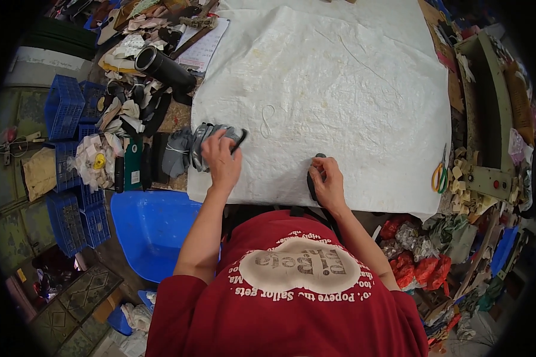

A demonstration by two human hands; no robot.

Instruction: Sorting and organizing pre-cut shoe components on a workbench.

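My left hand (221, 160) reaches over a row of bundled grey fabric pieces (177, 153) at the left edge of the white-covered table. Its fingers are spread and slightly blurred, and a short black strip (239, 141) lies by the thumb and forefinger. Whether they touch the strip is hard to see. Near the front edge, my right hand (327, 183) is closed on a dark fabric piece (312, 185), which is mostly covered by the fingers. A thin pale string loop (268, 121) lies on the white sheet (351, 101) beyond my hands.
Scissors with orange and green handles (439, 178) lie at the table's right edge. At the left are a black cylinder (164, 66), heaped scraps (122, 113) and blue crates (65, 110). A blue plastic chair (143, 232) stands by the table's front left; bagged scraps (420, 265) lie at the right.
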